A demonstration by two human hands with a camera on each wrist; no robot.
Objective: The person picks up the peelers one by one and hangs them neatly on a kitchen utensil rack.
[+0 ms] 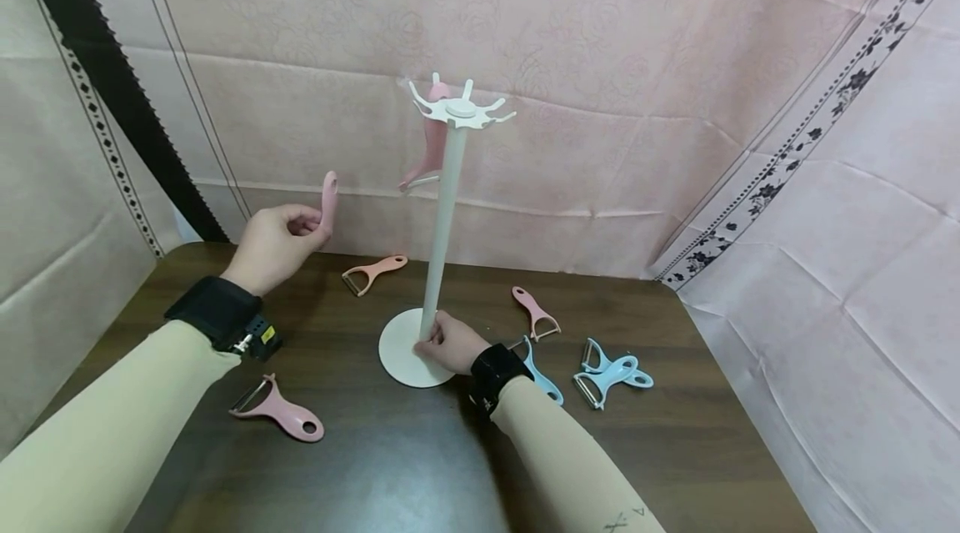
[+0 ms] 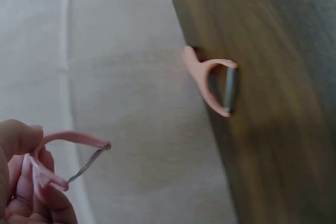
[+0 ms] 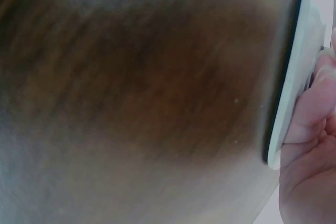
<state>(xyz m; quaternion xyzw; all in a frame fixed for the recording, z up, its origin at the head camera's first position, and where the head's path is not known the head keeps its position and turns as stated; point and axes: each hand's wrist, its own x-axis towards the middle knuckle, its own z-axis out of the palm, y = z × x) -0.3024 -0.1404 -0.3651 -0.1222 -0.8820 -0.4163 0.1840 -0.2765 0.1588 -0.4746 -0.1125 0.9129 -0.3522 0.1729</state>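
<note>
Pinching a pink peeler (image 1: 329,198) is the left hand (image 1: 272,243) — yellow wrist label (image 1: 267,334) illegible.

The brown, wood-grained tabletop (image 3: 142,82) spreads blurred across most of the right wrist view, while at the right edge the right hand (image 3: 310,148), fingers bent, touches the dark-edged white base (image 3: 311,27).

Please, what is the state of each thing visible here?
Stand: upright
Hung peeler: hanging from stand
Held peeler: raised off table
Left hand: pinching held peeler
Right hand: gripping stand low
Orange peeler: lying on table
Near pink peeler: lying on table
Far pink peeler: lying on table
Single blue peeler: lying, partly hidden
Blue pair: lying, overlapping
</note>
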